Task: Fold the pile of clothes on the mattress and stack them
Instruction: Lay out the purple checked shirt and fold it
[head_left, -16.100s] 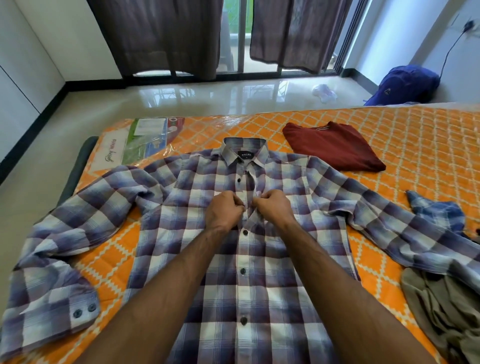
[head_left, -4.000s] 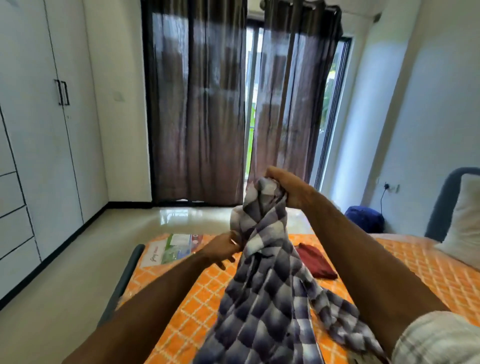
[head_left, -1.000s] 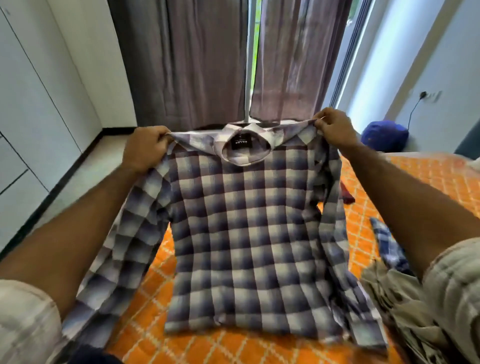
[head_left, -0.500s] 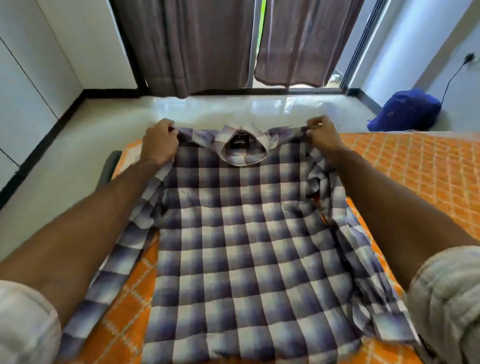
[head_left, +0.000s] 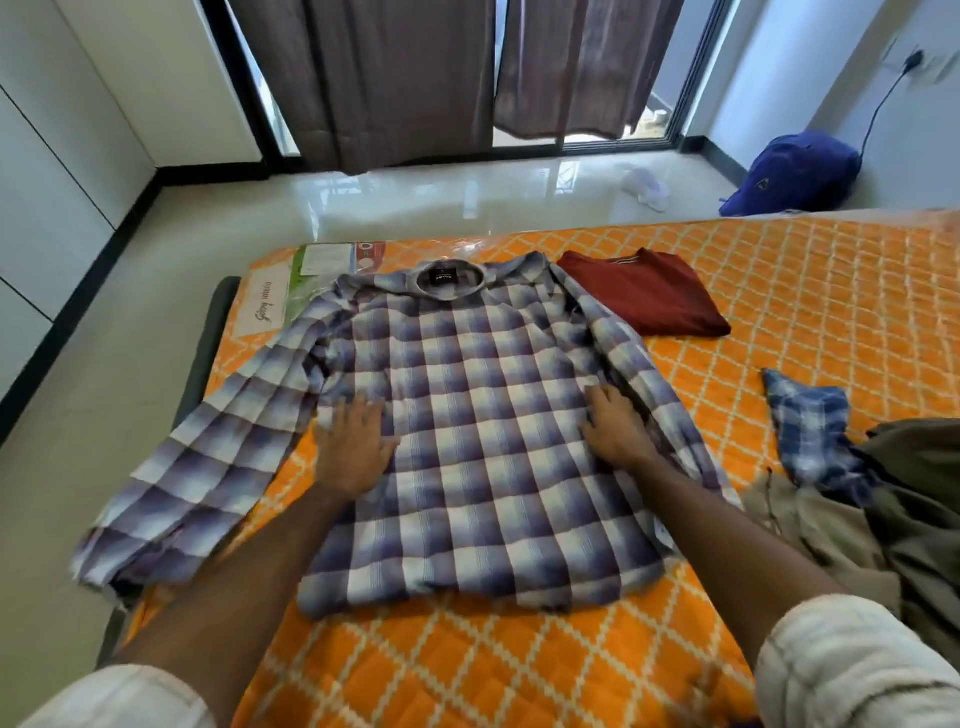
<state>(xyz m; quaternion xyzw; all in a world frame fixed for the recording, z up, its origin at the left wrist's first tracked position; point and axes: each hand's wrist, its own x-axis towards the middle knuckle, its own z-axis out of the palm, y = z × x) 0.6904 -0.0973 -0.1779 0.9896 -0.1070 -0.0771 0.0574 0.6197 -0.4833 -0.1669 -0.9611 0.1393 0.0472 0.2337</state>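
A purple and white checked shirt (head_left: 483, 431) lies back side up on the orange mattress (head_left: 779, 332), collar at the far end. Its left sleeve spreads out past the mattress's left edge; the right sleeve lies along the shirt's right side. My left hand (head_left: 353, 447) rests flat on the shirt's left part, fingers straight. My right hand (head_left: 615, 428) presses flat on the right part beside the sleeve. A folded dark red garment (head_left: 649, 299) lies at the far right of the collar.
A heap of unfolded clothes, a blue checked piece (head_left: 810, 431) and khaki ones (head_left: 893, 519), sits at the right. A blue bag (head_left: 795, 174) stands on the floor by the wall. The mattress's left edge drops to a glossy floor (head_left: 130, 364).
The shirt, held up by its shoulders before, now lies flat on the mattress. Both hands have let go of the shoulders and moved down onto its back.
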